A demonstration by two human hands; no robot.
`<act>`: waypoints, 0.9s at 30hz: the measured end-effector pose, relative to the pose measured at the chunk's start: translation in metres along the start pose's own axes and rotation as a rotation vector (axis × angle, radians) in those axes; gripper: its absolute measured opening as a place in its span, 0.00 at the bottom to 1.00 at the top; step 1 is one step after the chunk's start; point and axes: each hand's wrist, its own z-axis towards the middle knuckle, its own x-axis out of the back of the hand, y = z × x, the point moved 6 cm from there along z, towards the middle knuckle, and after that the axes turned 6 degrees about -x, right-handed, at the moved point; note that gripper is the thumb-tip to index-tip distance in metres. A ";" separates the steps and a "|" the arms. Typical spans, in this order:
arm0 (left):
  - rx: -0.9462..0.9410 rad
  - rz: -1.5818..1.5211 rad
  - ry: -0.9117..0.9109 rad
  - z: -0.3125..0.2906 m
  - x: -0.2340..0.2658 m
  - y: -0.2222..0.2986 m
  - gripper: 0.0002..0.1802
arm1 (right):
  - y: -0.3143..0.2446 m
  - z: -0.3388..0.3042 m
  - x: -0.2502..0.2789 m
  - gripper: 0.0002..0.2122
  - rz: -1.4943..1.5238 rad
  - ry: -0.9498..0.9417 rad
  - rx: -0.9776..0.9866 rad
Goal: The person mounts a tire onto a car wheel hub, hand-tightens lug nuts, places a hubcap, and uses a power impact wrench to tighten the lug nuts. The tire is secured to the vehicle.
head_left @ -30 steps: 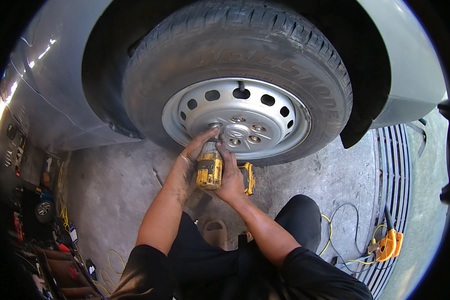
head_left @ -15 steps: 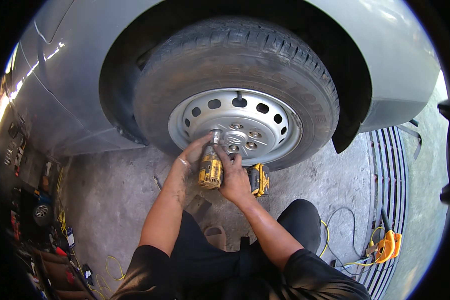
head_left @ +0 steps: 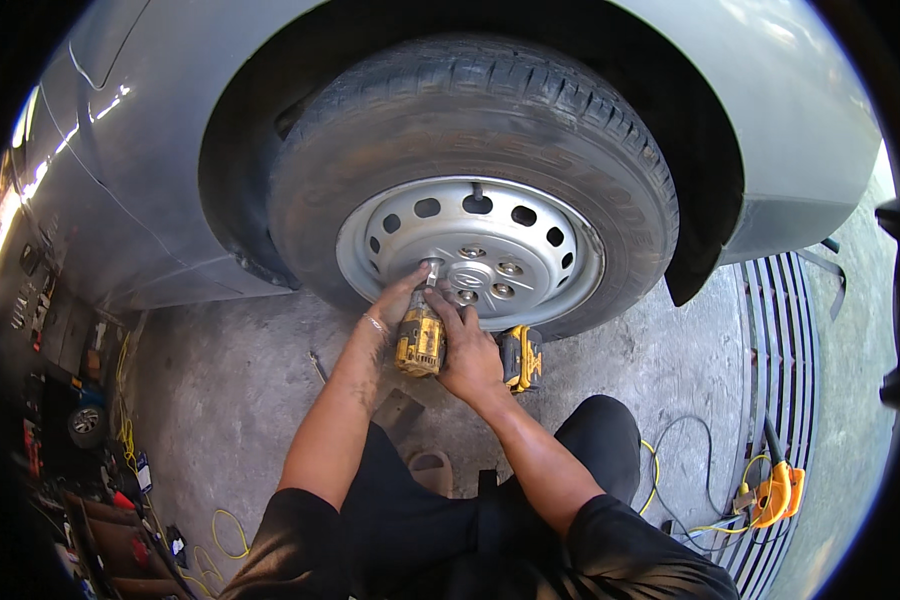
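A yellow and black cordless impact wrench (head_left: 420, 345) points forward at a silver steel wheel (head_left: 570, 290). Its socket (head_left: 431, 274) is at the left lug position beside the wheel's centre cap, and that nut is hidden. My right hand (head_left: 473, 355) is wrapped round the tool's grip, with the battery pack (head_left: 522, 358) showing to its right. At the tool's nose, my left hand (head_left: 398, 298) is closed round the front end, fingertips by the socket. Several other lug nuts (head_left: 510, 269) show bare around the cap.
The tyre (head_left: 630, 190) fills the wheel arch of a grey car (head_left: 140, 190). A floor grate (head_left: 782, 360) lies right, with an orange and black power tool (head_left: 776, 493) and cables on it. Tools and boxes crowd the left side, by a yellow cord (head_left: 125, 430).
Very little differs. The rear of the impact wrench and its battery pack have shifted a touch, while both hands keep their hold and the socket stays at the same lug position.
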 end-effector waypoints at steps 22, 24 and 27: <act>0.035 0.344 0.361 -0.143 0.002 0.003 0.22 | -0.034 -0.058 -0.044 0.42 0.068 -0.317 0.110; -0.042 0.449 0.463 -0.163 0.011 0.015 0.21 | -0.047 -0.062 -0.047 0.45 0.263 -0.304 0.273; -0.200 0.455 0.691 -0.198 0.030 0.028 0.18 | -0.065 -0.069 -0.061 0.47 0.425 -0.413 0.337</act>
